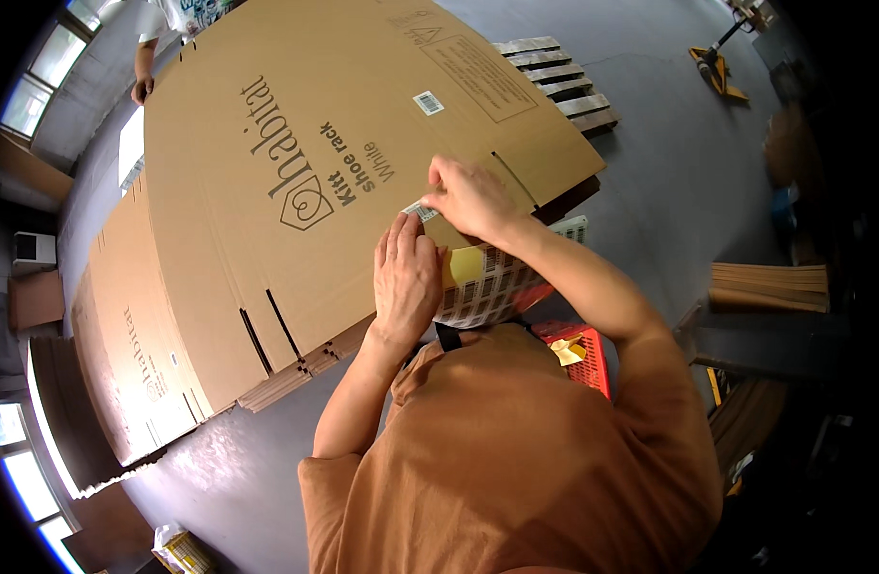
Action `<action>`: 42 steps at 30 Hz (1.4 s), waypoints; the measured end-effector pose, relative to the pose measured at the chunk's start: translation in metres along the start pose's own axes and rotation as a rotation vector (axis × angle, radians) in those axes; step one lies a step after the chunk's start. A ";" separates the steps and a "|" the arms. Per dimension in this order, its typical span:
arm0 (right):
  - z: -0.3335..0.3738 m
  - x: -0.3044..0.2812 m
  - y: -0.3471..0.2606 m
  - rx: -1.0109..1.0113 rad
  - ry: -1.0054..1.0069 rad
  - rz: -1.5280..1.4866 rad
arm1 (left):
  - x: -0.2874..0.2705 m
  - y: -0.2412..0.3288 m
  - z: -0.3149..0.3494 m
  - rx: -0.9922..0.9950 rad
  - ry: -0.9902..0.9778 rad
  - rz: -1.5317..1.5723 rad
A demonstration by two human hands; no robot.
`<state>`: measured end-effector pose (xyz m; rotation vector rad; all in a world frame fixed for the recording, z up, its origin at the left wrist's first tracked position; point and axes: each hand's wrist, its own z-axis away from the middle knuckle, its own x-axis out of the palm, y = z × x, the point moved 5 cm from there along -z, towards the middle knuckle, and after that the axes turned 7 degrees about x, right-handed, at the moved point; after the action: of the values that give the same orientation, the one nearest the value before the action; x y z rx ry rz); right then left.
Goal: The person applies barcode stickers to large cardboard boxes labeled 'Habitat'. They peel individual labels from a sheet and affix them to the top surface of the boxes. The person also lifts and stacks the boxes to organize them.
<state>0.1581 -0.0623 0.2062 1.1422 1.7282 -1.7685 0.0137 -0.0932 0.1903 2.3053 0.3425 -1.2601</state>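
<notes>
A large flat brown cardboard carton (210, 143) with black print lies in front of me. On its near part, a small white barcode label (419, 211) sits at my fingertips. My right hand (473, 199) pinches the label's right end between thumb and fingers. With fingers stretched out on the cardboard, my left hand (408, 273) touches the label's near edge. A sheet of barcode labels (487, 295), with a bare yellowish patch at its top, hangs between my forearms against my body. A second barcode label (427, 102) is stuck farther up the carton.
More flat cartons are stacked beneath, and another stack (138, 354) stands at left. At the far left edge, another person's hand (142, 90) touches the carton. A wooden pallet (564, 86) lies beyond. A red basket (593, 362) is by my right side; a pallet jack (715, 69) stands far right.
</notes>
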 end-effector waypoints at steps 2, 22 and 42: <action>-0.004 -0.013 0.013 0.094 -0.039 0.004 | -0.003 -0.001 -0.001 0.036 0.033 0.018; 0.033 -0.123 0.061 -0.429 -0.181 -0.224 | -0.013 0.036 -0.048 -0.754 0.199 0.813; -0.172 -0.077 0.061 -0.283 -0.634 -0.340 | 0.031 -0.020 -0.089 -0.750 0.073 0.448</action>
<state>0.2951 0.0751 0.2467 0.1357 1.7384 -1.7325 0.0852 -0.0297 0.1988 1.6521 0.2451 -0.6652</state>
